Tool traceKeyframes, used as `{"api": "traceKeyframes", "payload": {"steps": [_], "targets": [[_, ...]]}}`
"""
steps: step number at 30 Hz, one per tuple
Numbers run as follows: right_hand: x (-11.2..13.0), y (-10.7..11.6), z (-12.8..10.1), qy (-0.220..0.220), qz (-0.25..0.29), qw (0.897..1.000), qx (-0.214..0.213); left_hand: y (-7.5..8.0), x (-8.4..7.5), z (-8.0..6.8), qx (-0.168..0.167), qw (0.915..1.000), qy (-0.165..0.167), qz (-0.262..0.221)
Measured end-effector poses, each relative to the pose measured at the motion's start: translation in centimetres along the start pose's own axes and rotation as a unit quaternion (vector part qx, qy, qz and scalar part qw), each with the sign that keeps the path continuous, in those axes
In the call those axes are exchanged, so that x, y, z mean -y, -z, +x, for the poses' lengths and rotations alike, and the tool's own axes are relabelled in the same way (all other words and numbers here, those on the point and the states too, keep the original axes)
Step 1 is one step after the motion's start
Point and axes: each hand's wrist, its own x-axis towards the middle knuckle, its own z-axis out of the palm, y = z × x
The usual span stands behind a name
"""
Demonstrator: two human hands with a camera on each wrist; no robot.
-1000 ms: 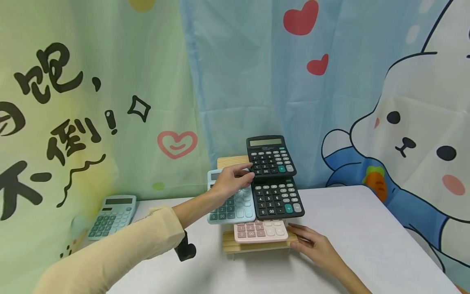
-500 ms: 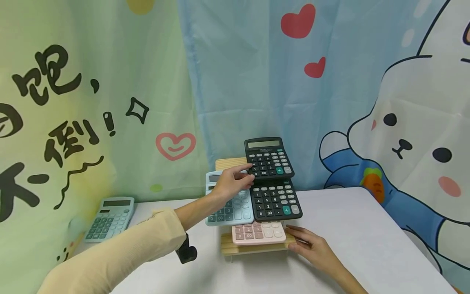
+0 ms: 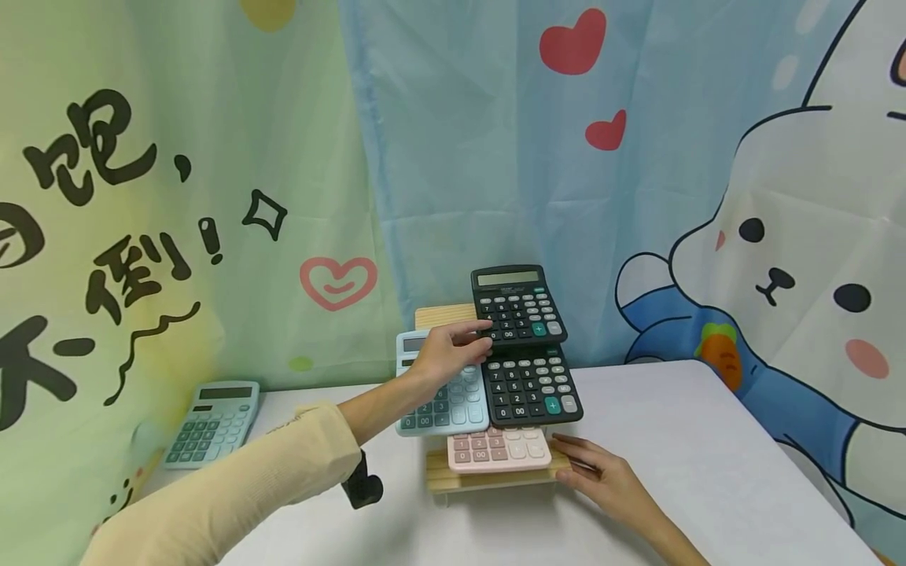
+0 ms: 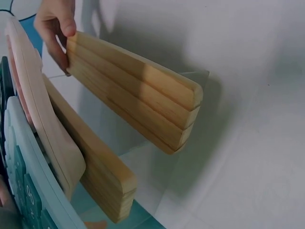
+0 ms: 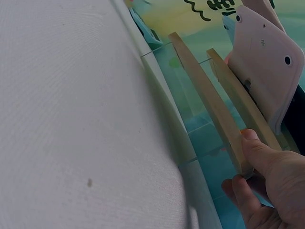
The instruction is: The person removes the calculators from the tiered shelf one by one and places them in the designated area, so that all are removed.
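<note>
My left hand (image 3: 446, 354) reaches over the light blue calculator (image 3: 453, 409) and pinches the lower left corner of the upper black calculator (image 3: 511, 303). A second black calculator (image 3: 534, 385) leans just below it. Lower still, a pink calculator (image 3: 499, 456) stands on the tiered wooden stand (image 3: 440, 478). My right hand (image 3: 605, 483) holds the right end of the stand's front slat; in the right wrist view, the thumb (image 5: 257, 145) lies over the slat's end and fingers curl below. Most of the left hand is outside the left wrist view.
Another light blue calculator (image 3: 215, 420) leans at the table's far left, by the printed curtain. Clear panels join the stand's slats (image 4: 133, 90). A white cloth (image 3: 665, 440) covers the table. Part of a black object (image 3: 362, 483) shows beside the left sleeve.
My left index finger has slid slightly down the upper black calculator's left edge. The right hand keeps its hold on the slat. The head view has shifted a little.
</note>
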Motion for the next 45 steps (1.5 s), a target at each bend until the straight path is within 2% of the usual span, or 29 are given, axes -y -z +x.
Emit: {"api": "traceKeyframes", "payload": {"steps": [5, 7, 13, 19, 27, 40, 45], "targets": [[0.1, 0.0, -0.1, 0.001, -0.001, 1.0, 0.0, -0.3, -1.8, -1.4, -0.009, 0.9999, 0.013, -0.002], [0.1, 0.0, -0.1, -0.002, -0.001, 1.0, 0.002, -0.4, -1.7, -1.3, -0.011, 0.9998, 0.014, -0.009], [0.2, 0.0, -0.1, 0.002, -0.005, 1.0, 0.001, -0.5, 0.3, 0.2, -0.011, 0.9994, 0.007, -0.031], [0.4, 0.1, -0.2, 0.015, 0.0, 1.0, 0.004, -0.3, 0.3, 0.2, -0.012, 0.9997, -0.001, -0.02], [0.4, 0.1, 0.1, -0.005, -0.005, 1.0, 0.0, 0.1, -0.1, 0.3, -0.003, 0.999, -0.006, -0.043], [0.4, 0.2, 0.0, 0.02, -0.008, 1.0, 0.0, 0.4, -0.4, -0.2, -0.003, 0.9981, -0.002, -0.062], [0.3, 0.1, 0.0, 0.017, -0.002, 1.0, 0.0, 0.6, -0.2, -0.2, -0.005, 0.9982, -0.011, -0.059]]}}
